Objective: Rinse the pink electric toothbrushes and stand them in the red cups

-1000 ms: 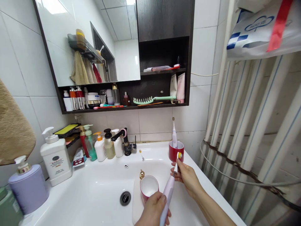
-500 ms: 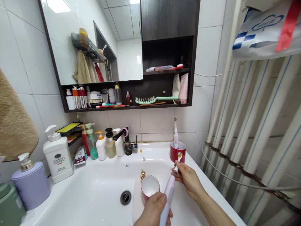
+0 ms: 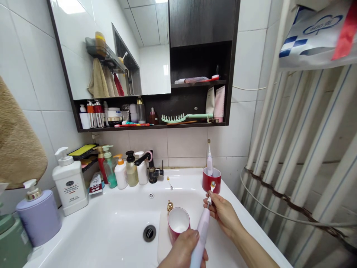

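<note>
My left hand is wrapped round the pale pink and blue handle of an electric toothbrush, over the sink. My right hand pinches the white toothbrush head, bristles upward, at the handle's top. Bare metal shaft shows between the head and the handle. Just behind stands a red cup on the sink rim, with a second electric toothbrush upright in it. Left of the handle, a red cup with a white inside sits in the basin, partly hidden by my left hand.
A loose brush head lies on the rim beside the black faucet. Several pump bottles line the left rim. The white sink has a drain. Pipes run along the right; a cabinet shelf hangs above.
A longer stretch of metal shaft shows between the brush head and the handle. Both hands keep their grips. The whole view has shifted slightly.
</note>
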### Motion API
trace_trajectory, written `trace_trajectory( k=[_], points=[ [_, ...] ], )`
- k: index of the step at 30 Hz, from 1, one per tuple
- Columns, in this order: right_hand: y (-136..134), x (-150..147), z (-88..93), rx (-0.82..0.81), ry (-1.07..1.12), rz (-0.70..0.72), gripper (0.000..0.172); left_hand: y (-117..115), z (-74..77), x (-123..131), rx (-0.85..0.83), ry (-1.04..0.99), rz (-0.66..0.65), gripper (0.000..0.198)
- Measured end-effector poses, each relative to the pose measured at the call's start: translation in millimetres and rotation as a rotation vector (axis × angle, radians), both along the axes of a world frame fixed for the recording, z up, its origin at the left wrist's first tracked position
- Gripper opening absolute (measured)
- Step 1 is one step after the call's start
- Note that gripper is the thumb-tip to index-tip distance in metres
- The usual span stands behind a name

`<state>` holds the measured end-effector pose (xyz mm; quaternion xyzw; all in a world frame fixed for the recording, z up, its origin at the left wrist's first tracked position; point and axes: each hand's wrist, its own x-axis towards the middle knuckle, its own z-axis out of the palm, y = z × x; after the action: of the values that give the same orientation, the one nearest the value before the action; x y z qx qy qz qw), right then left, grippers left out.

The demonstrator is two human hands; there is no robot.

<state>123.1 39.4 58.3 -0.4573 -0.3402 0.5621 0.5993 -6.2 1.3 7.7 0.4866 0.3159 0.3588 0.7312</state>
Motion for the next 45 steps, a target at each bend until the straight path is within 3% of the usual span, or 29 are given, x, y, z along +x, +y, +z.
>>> trace_trajectory(
  k=[8,17,32,39,45],
  points=[
    [-1.7,-2.6,2.0,0.031,-0.053,0.018,0.023,-0.8,0.4,-0.5,-0.008,-0.005,0.005,0.043],
    [-5.0,-4.6,2.1,0.084,-0.082,0.119,0.025,-2.3,-1.0,2.3,-0.068,-0.104,0.01,0.055],
    [-7.9,-10.3,1.6,0.156,-0.072,0.26,0.02,-5.3,1.2,4.2,-0.056,-0.182,0.044,0.046],
    [-9.0,-16.2,-2.7,0.169,-0.106,0.175,0.022,-6.0,7.2,2.7,0.016,-0.08,0.069,0.046],
    [-8.8,-17.0,-4.6,0.196,-0.144,0.156,0.024,-2.4,0.4,5.2,0.131,0.091,0.04,0.037]
  ],
)
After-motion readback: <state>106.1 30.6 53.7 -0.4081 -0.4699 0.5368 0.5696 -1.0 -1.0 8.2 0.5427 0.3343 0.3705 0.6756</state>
